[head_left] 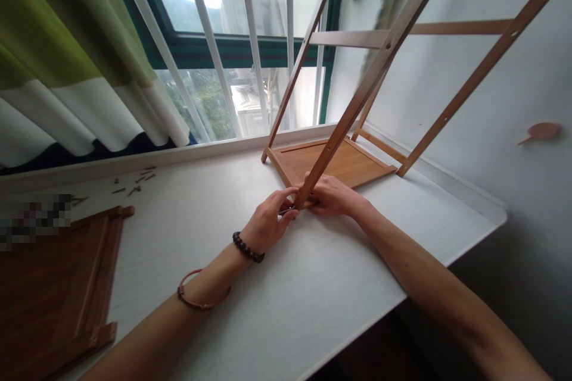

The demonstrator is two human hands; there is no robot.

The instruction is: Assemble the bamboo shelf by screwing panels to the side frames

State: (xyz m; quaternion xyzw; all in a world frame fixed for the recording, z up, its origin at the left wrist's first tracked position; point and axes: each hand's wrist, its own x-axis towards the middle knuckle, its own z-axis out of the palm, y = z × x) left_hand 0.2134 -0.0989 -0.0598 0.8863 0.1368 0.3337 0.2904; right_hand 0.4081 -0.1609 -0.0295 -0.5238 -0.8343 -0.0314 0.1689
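Observation:
A tall wooden rack frame (357, 104) stands tilted in view, with a wooden shelf panel (353, 161) low between its legs. My left hand (268, 220) is closed at the foot of the nearest leg, pinching a thin metal rod (286, 211). Whether that rod is a screw or a hex key, I cannot tell. On the other side of the same leg, my right hand (334, 195) wraps around the shelf panel's near corner. The leg hides some of its fingertips.
Several loose screws (142, 178) lie on the white tabletop (201, 202) at the back left. Stacked wooden panels (84, 280) rest at the left edge. Behind are a curtain (89, 59) and a barred window (227, 47); a wall (527, 83) rises on the right.

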